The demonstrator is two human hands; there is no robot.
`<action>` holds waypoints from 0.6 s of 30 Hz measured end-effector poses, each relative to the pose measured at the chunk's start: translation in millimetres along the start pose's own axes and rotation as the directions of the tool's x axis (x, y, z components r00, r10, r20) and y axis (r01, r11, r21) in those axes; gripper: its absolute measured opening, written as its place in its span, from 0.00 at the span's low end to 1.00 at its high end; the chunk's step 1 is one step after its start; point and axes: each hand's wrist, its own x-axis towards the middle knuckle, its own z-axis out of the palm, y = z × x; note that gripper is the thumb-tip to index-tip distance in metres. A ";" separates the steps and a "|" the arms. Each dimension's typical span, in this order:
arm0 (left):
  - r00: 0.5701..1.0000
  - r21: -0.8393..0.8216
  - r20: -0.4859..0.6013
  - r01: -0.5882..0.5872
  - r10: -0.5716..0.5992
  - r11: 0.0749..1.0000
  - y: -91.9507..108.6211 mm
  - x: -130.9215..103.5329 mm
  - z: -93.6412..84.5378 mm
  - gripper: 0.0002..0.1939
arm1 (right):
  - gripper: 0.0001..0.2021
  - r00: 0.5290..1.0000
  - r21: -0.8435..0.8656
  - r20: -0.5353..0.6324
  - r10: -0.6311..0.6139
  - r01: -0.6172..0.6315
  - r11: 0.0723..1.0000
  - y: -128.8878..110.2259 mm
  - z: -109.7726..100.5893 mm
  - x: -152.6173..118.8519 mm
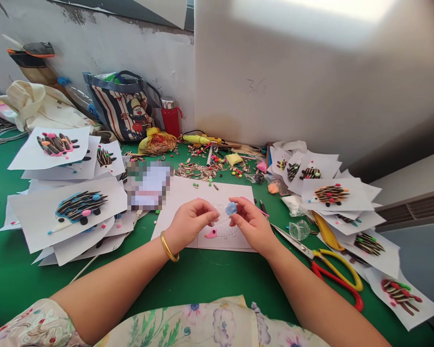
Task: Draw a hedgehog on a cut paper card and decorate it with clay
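Observation:
Above a white sheet of paper (pixel 181 193), my right hand (pixel 255 225) pinches a small lump of blue modelling clay (pixel 231 208) between thumb and fingers. My left hand (pixel 191 221), with a gold bangle (pixel 169 246) on its wrist, is closed in a pinch just left of the clay. Something clear, perhaps thin plastic, shows faintly at its fingertips; I cannot make it out. Below the hands, a hedgehog drawing (pixel 226 230) is on the paper, its snout covered in pink clay (pixel 211 233). My fingers hide part of the drawing.
Scissors (pixel 304 248) with red and yellow handles and a yellow comb (pixel 325 231) lie right. Stacks of seed-hedgehog cards (pixel 108 193) flank the paper. Behind are loose sunflower seeds (pixel 198 169), a phone (pixel 150 185), a red flask (pixel 171 118) and a striped bag (pixel 121 106).

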 end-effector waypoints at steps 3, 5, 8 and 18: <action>0.997 0.073 -0.003 -0.080 0.081 0.994 3.3 -1.3 -0.2 0.17 | 0.18 1.000 -0.007 -0.010 0.003 -0.003 1.000 1.5 0.4 0.7; 0.993 0.107 0.015 -0.114 0.113 0.988 3.7 -1.6 -1.2 0.18 | 0.19 1.000 -0.011 -0.025 0.010 -0.011 1.000 2.1 0.3 1.2; 0.984 0.234 -0.015 -0.172 0.180 0.957 1.9 2.2 -7.4 0.18 | 0.19 0.998 -0.015 -0.048 0.029 -0.029 0.999 2.1 -0.1 2.1; 0.959 0.932 -0.077 -0.028 0.272 0.361 9.6 63.8 -41.4 0.26 | 0.19 0.994 0.004 -0.094 0.048 -0.048 0.999 7.4 -0.8 7.7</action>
